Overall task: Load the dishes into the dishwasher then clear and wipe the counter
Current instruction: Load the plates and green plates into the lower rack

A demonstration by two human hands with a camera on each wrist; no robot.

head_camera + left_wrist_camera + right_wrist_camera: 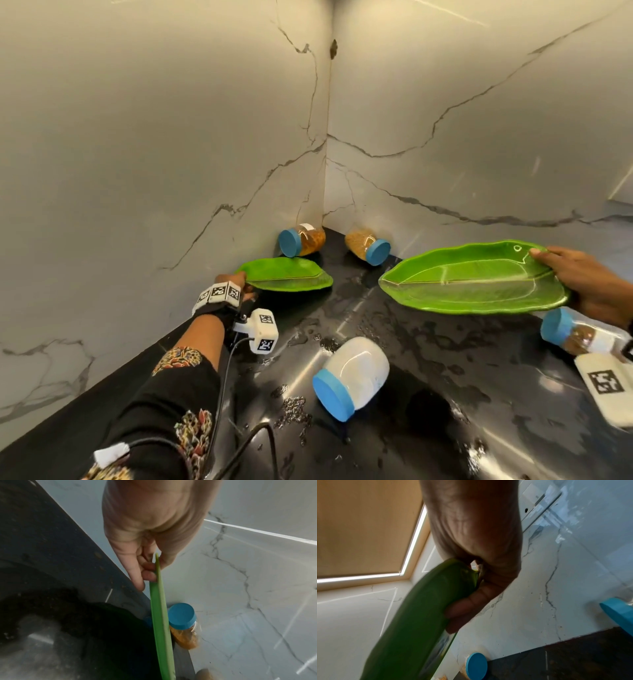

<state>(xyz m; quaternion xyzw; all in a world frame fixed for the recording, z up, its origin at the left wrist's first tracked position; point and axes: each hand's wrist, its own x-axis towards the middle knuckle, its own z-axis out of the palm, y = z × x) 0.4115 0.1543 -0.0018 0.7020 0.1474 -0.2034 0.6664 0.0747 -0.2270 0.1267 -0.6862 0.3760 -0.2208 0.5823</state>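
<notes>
Two green leaf-shaped plates are held above the wet black counter [394,445]. My left hand [239,284] pinches the near tip of the smaller plate [291,279] by the left wall; in the left wrist view that plate [160,622] shows edge-on, with fingers [149,572] curled under its tip. My right hand [589,277] grips the right end of the larger plate [472,279], thumb on top. The right wrist view shows the green underside [416,622] of this plate with fingers [464,608] wrapped beneath it.
Blue-lidded jars lie on their sides: two with orange contents [301,240] [368,246] in the corner, a white one [352,375] mid-counter, another [568,330] under my right wrist. Dark crumbs [293,411] and water patches cover the counter. Marble walls close the left and back.
</notes>
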